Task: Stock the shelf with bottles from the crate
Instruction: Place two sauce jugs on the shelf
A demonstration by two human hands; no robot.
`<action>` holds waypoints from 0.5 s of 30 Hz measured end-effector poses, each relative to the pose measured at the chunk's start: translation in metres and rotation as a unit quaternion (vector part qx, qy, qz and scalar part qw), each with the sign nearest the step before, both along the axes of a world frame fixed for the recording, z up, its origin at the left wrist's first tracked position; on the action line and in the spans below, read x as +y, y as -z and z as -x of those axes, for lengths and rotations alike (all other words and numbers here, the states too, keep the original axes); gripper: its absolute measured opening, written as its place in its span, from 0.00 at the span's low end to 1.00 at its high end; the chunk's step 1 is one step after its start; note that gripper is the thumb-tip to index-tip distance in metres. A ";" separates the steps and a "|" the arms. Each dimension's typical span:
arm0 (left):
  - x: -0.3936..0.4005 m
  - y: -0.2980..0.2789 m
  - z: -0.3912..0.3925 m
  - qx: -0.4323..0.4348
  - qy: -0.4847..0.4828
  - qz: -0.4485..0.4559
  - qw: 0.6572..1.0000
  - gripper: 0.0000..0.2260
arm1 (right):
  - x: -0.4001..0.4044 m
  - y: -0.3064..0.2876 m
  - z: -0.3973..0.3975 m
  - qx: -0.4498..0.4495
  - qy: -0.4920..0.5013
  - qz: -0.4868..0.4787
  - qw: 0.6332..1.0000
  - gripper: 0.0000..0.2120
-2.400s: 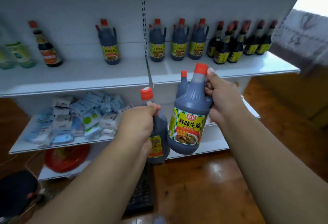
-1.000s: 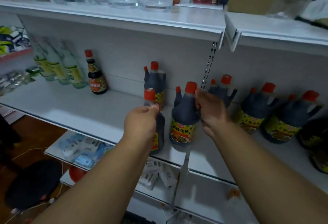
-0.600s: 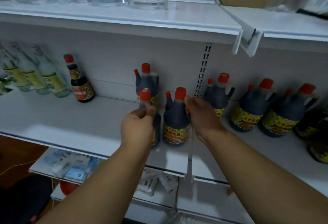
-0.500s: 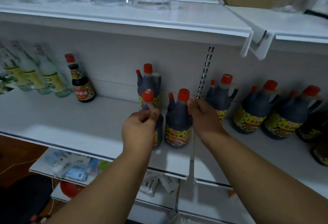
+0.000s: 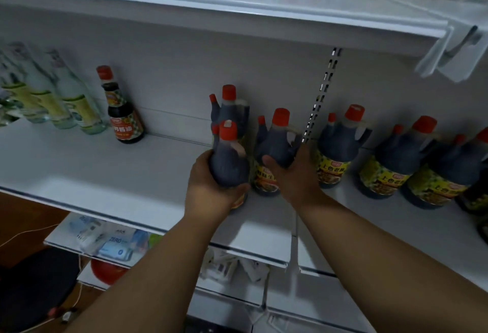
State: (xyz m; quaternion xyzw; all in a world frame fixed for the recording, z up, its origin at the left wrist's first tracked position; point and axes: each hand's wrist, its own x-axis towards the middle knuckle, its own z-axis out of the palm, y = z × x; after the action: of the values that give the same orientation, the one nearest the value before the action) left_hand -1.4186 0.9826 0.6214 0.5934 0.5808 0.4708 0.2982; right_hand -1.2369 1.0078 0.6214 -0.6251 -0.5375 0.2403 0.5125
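Clasping two dark bottles [image 5: 229,158] (one per grip), both hands [image 5: 211,187] reach the shelf [image 5: 105,171].

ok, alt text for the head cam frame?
Two hands each grip a dark red-capped bottle on a white shelf: left hand on the nearer bottle, right hand on the handled bottle. Similar bottles stand alongside.

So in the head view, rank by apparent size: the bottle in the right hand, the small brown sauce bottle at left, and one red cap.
1. Bottle in the right hand, though nearness inflates it.
2. Small brown sauce bottle.
3. Red cap.
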 end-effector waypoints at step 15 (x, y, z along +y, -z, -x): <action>0.018 0.024 -0.008 -0.003 -0.076 -0.007 0.997 0.37 | 0.031 0.019 -0.003 -0.045 0.036 0.122 0.991 0.32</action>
State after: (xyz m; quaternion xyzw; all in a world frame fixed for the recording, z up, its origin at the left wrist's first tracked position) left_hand -1.4108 1.0010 0.5969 0.5480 0.6205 0.4976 0.2590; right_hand -1.2338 1.0392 0.6025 -0.7119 -0.5041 0.2568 0.4162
